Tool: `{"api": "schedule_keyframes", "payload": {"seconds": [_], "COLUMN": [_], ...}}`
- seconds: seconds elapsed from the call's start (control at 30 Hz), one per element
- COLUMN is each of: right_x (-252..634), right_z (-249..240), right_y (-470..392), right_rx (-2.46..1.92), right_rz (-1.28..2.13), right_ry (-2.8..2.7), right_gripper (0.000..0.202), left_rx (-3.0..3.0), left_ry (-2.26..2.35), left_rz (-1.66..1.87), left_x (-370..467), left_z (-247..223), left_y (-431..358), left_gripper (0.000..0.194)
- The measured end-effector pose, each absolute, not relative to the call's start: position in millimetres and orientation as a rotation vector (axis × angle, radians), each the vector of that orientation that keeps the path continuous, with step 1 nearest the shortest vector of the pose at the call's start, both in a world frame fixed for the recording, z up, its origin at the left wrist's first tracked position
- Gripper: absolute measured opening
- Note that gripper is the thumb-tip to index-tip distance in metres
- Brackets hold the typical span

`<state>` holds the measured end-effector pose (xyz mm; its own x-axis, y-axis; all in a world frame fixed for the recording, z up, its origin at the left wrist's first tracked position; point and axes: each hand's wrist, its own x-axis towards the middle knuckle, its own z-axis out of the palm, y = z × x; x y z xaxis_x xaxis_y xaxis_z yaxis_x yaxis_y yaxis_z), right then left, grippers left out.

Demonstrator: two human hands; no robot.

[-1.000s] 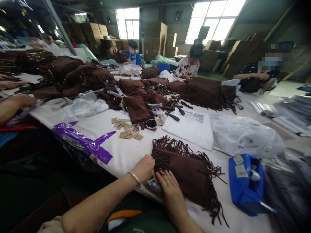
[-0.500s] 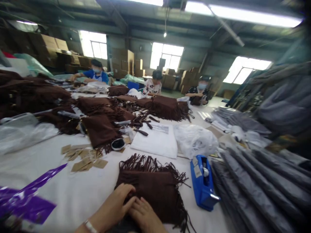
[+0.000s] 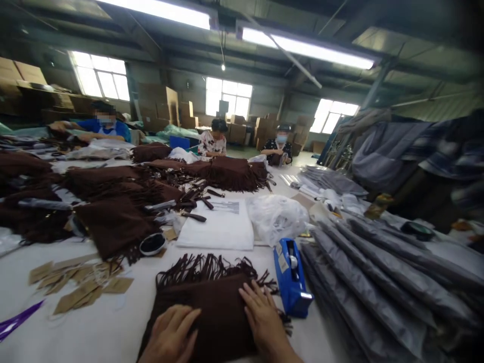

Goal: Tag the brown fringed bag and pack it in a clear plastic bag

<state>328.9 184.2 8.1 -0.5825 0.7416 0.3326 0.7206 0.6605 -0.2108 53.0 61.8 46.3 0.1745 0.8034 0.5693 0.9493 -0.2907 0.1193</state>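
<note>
A dark brown fringed fabric piece [image 3: 219, 307] lies on the white table right in front of me, its long fringe pointing away and to the right. My left hand [image 3: 172, 330] rests on its left part, fingers extended and slightly bent. Flat on the right part lies my right hand [image 3: 264, 317], its fingers spread. Just beyond that hand stands a blue tape dispenser [image 3: 293, 282]. Brown paper tags [image 3: 81, 287] are scattered to the left, near a small round dish with dark contents [image 3: 152, 244].
Behind the fabric are a white sheet [image 3: 219, 227] and a crumpled clear plastic bag [image 3: 278, 217]. Brown fringed pieces [image 3: 113, 222] pile up at the left. Long grey wrapped bundles [image 3: 370, 282] fill the right. Three people sit across the table.
My hands have moved apart, the right one sliding to the fabric's right side. The fabric appears shifted left and spread flatter. The view has turned to the right.
</note>
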Motion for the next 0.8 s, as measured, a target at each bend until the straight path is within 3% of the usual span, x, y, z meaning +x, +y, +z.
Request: {"api": "schedule_keyframes", "payload": {"seconds": [0.17, 0.3, 0.43, 0.53, 0.63, 0.8], "right_x": [345.3, 352.1, 348.1, 346.2, 337.8, 313.1], "right_z": [19.9, 27.7, 24.9, 18.4, 19.9, 35.7], "right_y": [178.6, 150.7, 93.3, 64.1, 66.7, 123.4], "right_rx": [-1.414, -1.266, -1.311, -1.293, -1.002, -0.699], "right_rz": [0.246, 0.595, 1.037, 1.592, 2.083, 2.044], "right_ry": [-2.254, -1.930, -1.489, -1.172, -0.736, -0.770], "right_gripper": [0.057, 0.043, 0.037, 0.055, 0.076, 0.086], "left_rx": [-2.619, -2.717, -2.765, -2.802, -2.794, -2.743], "left_ry": [-1.653, -1.687, -1.571, -1.510, -1.523, -1.472], "left_rz": [-0.407, -0.271, -0.241, -0.258, -0.335, -0.411], "left_x": [108.2, 136.5, 149.0, 149.7, 146.5, 142.4], "left_z": [62.2, 48.6, 36.1, 32.3, 37.0, 48.0], "left_y": [67.0, 77.8, 93.3, 101.5, 101.7, 91.6], "left_gripper": [0.058, 0.079, 0.075, 0.067, 0.071, 0.082]}}
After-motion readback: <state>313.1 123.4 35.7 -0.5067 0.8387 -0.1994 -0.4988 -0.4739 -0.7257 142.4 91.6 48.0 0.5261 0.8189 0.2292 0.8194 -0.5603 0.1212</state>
